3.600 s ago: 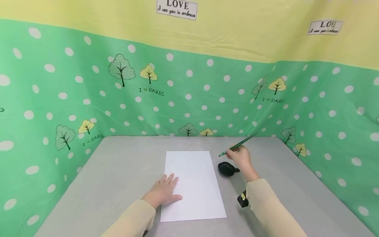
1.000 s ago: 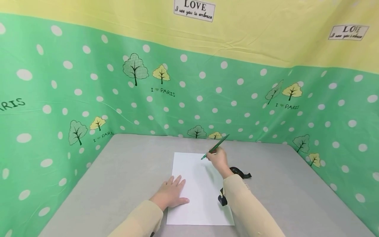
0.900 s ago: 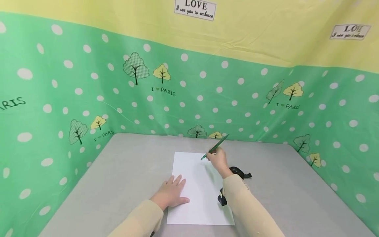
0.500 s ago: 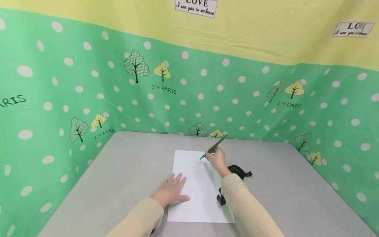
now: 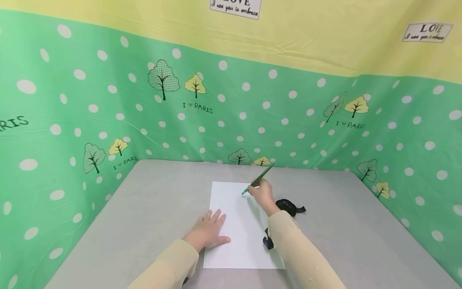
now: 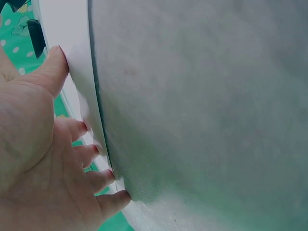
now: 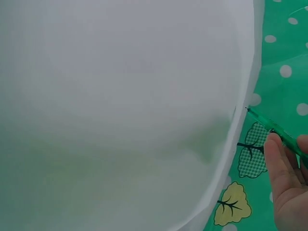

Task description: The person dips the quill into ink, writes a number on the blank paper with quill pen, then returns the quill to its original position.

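Observation:
A white sheet of paper (image 5: 238, 245) lies on the grey table in the head view. My left hand (image 5: 208, 232) rests on its left edge, fingers spread; the left wrist view has the thumb and fingertips (image 6: 101, 180) along the paper's edge. Over the upper part of the sheet, my right hand (image 5: 263, 194) pinches a green pen (image 5: 260, 178), tilted with its tip down to the left. In the right wrist view the pen (image 7: 269, 126) points at the paper (image 7: 144, 57); whether the tip touches it I cannot tell. I see no marks on the sheet.
A dark rounded object with a short tail (image 5: 286, 207) lies right of the paper, partly behind my right wrist. A black strap or mount (image 5: 268, 243) shows at my right sleeve. The grey table (image 5: 144, 208) is backed by a green and yellow printed curtain (image 5: 231, 100).
Since the earliest frame, my right hand has brought the pen leftward from beside the paper to over its upper part. Lately the pen has shifted slightly left. My left hand stays on the sheet.

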Available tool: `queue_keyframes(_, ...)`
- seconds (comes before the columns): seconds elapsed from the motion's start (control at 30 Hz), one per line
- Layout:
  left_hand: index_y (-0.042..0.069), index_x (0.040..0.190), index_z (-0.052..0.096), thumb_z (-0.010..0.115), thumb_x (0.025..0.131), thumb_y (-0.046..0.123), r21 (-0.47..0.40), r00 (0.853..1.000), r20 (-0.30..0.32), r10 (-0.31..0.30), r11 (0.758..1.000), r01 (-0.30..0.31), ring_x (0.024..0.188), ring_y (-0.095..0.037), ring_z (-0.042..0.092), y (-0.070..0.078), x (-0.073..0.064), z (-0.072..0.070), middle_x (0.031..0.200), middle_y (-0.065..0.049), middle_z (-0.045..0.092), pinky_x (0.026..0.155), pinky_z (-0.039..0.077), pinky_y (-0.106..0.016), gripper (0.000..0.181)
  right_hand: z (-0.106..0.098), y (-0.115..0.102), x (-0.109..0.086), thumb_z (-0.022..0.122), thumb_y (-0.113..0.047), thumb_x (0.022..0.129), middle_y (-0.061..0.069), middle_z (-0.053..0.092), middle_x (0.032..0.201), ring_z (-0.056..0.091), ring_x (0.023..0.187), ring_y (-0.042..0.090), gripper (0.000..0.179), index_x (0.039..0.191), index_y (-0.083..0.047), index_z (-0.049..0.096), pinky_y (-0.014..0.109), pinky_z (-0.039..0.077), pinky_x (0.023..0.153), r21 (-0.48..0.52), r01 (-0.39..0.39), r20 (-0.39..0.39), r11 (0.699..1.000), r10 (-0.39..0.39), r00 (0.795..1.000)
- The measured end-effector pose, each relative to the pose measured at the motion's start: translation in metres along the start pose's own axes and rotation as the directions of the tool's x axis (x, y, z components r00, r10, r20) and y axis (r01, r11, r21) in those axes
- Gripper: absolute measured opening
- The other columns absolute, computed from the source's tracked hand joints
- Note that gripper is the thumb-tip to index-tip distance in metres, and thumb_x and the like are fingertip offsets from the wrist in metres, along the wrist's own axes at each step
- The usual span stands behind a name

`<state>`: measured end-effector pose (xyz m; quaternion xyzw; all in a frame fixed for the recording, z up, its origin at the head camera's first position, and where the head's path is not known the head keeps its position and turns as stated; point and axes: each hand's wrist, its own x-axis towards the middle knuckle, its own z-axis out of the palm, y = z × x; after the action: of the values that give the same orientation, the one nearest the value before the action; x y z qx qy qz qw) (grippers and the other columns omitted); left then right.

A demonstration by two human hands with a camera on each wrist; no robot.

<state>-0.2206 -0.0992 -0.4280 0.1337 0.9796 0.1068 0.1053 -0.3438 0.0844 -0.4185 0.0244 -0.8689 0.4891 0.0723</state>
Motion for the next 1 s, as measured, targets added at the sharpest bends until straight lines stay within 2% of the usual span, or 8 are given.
queue_keyframes(0.37,0.006,0.14,0.039,0.058,0.082,0.055,-0.013,1.0,0.0,0.003,1.0,-0.003,0.133,-0.039,0.022,-0.001,0.001,0.0,0.146,-0.015,0.03,0.104,0.023,-0.054,0.078,-0.001,-0.001,-0.003,0.06,-0.004,0.086,0.013,0.06,0.089,0.063,0.072,0.021,0.008,0.091,0.0,0.055,0.031,0.054,0.064,0.014,0.004,0.001,1.0,-0.004,1.0)
queue_keyframes(0.77,0.005,0.139,0.039,0.059,0.082,0.055,-0.032,1.0,0.009,0.015,0.999,-0.015,0.132,-0.041,0.022,-0.003,-0.004,0.009,0.145,-0.017,0.03,0.104,0.023,-0.055,0.078,0.005,0.009,-0.012,0.061,-0.003,0.086,0.013,0.06,0.09,0.063,0.072,0.02,0.01,0.093,0.0,0.055,0.031,0.054,0.064,0.015,-0.019,0.004,1.0,0.019,1.0)
queue_keyframes(1.0,0.005,0.139,0.04,0.059,0.082,0.054,-0.027,1.0,0.004,0.016,1.0,-0.016,0.132,-0.041,0.022,-0.003,-0.005,0.007,0.145,-0.017,0.031,0.103,0.024,-0.056,0.077,0.007,0.009,-0.011,0.061,-0.004,0.085,0.013,0.06,0.09,0.063,0.071,0.02,0.011,0.094,0.0,0.055,0.031,0.054,0.064,0.009,-0.02,0.001,1.0,0.02,1.0)
